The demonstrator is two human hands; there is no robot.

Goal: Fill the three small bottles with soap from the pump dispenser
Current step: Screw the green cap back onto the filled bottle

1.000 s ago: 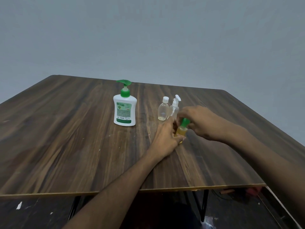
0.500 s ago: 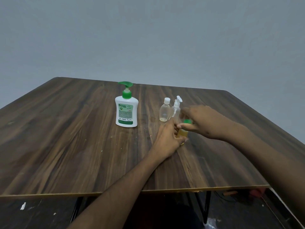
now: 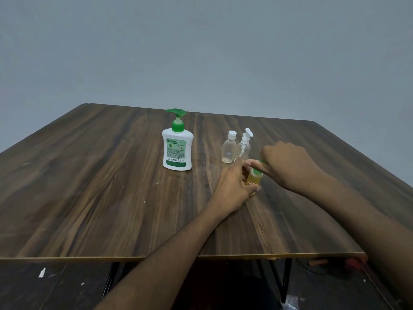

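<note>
The left hand (image 3: pixel 232 186) grips the yellow bottle (image 3: pixel 253 179); the right hand (image 3: pixel 288 163) pinches its green cap (image 3: pixel 261 162), far from the table (image 3: pixel 89 198) edges.

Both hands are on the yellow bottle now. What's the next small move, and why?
Probably lift the green cap clear: the right hand pinches it just above the yellow bottle, which the left hand grips on the table.

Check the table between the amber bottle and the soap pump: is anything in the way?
Nothing visible. The amber bottle, held by the left hand, has bare table leftward to the pump. The two clear bottles stand further back, off that line.
</note>
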